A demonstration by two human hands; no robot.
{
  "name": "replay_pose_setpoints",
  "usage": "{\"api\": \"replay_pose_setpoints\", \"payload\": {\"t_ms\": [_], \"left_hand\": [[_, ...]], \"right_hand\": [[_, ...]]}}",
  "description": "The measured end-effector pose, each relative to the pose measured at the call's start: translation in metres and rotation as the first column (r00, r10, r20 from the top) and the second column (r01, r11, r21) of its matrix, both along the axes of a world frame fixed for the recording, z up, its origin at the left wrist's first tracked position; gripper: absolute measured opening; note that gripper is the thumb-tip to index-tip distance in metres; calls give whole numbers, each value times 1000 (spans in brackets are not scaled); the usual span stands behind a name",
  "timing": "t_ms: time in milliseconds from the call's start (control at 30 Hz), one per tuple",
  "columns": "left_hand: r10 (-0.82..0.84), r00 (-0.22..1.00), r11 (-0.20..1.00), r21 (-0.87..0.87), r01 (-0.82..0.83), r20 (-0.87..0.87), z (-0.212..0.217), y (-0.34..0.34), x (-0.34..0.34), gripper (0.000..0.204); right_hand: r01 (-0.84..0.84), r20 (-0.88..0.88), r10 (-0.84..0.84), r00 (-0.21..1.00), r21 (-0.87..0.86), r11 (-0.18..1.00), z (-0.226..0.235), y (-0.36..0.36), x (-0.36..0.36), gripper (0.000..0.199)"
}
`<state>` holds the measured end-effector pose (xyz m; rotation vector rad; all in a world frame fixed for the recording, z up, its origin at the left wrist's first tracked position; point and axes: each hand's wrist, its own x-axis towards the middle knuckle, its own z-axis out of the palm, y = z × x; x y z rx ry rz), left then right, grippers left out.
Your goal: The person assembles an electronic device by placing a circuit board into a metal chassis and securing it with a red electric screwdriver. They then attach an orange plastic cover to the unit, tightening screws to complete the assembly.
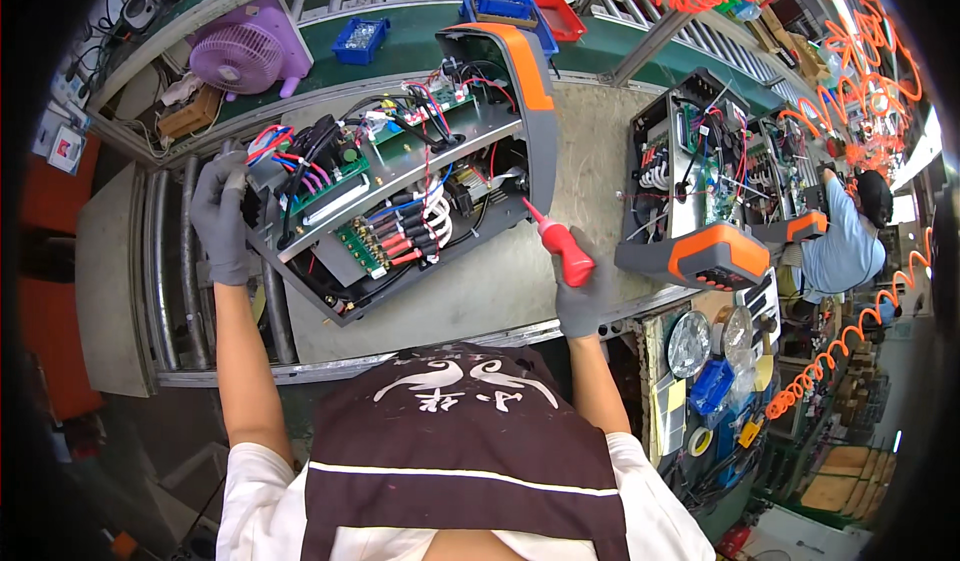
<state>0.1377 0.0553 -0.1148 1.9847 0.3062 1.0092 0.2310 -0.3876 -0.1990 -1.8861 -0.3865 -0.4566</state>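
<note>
Open electronics unit (400, 174) on bench (590, 161). Left hand (222, 223) half-curled at left end, grip unclear. Right hand (583, 306) closed round red squeeze bottle (568, 253), nozzle near right end. Likely dispensing step; next move calls for steady aim.

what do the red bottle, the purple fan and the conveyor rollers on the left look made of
Red bottle: probably plastic; smooth, moulded-looking body with slight sheen. Purple fan: likely plastic, given its even colour and moulded-looking grille. Conveyor rollers: seemingly metal, grey with light streaks along them; which metal can't be told.
</note>
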Motion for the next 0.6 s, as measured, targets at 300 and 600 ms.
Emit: {"api": "replay_pose_setpoints", "payload": {"t_ms": [300, 600], "left_hand": [[113, 992, 993, -37, -114, -49, -9, 0, 1, 21], [65, 995, 998, -28, -63, 72, -5, -8, 5, 14]], "right_hand": [[37, 253, 15, 967, -202, 979, -12, 11, 35, 43], [32, 261, 66, 963, -354, 935, 16, 12, 30, 46]]}}
